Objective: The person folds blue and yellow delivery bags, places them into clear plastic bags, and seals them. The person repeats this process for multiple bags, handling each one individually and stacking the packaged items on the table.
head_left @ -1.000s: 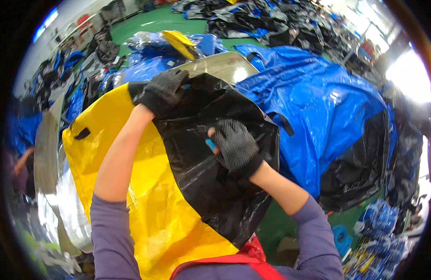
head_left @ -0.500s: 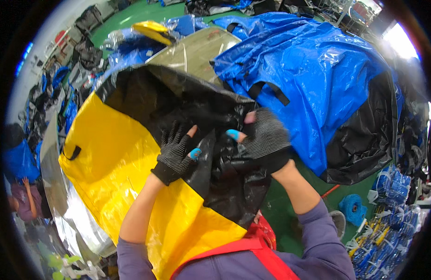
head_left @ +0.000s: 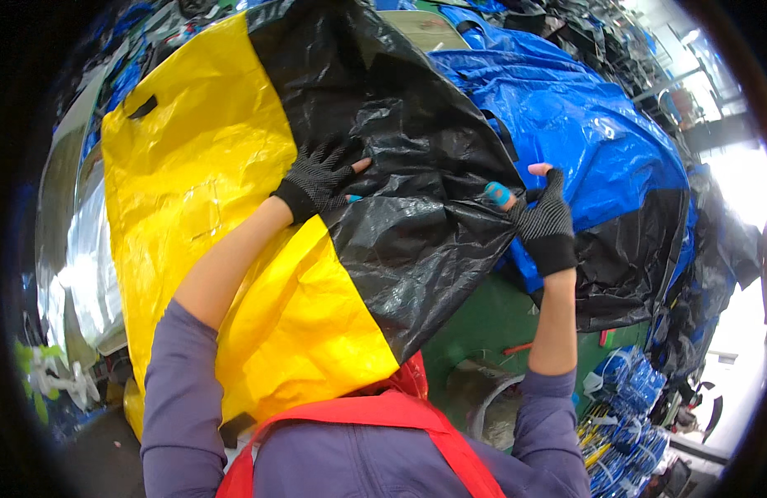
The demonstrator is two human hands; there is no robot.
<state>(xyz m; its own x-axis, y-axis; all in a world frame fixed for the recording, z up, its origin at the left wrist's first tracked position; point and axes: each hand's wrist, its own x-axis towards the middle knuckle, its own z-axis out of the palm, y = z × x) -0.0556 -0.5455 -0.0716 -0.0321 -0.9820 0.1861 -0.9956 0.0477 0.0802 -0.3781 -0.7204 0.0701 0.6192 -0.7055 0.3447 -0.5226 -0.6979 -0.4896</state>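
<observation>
A large yellow and black bag-like piece of shiny plastic sheet [head_left: 192,191] spreads before me and reaches down to my lap. My left hand [head_left: 315,178], in a dark knit glove with bare fingertips, lies with fingers apart on the black part beside the yellow seam. At the right edge of the black part is my right hand [head_left: 545,217], gloved alike, with blue tape on a fingertip. Its lower fingers are curled on the bunched edge, where creases run together; one finger points away. Some of its fingers are hidden by the plastic and the glove.
A crumpled blue and black plastic piece [head_left: 599,141] lies just right of the sheet. On the green floor stand a grey bucket [head_left: 491,402] and tied blue bundles [head_left: 628,378]. A clear glossy sheet [head_left: 93,249] is at the left, and a board [head_left: 421,29] shows behind.
The black part is spread wider and flatter. My right hand has moved right, drawing its edge outward. The left hand stays on the sheet, and the view has shifted.
</observation>
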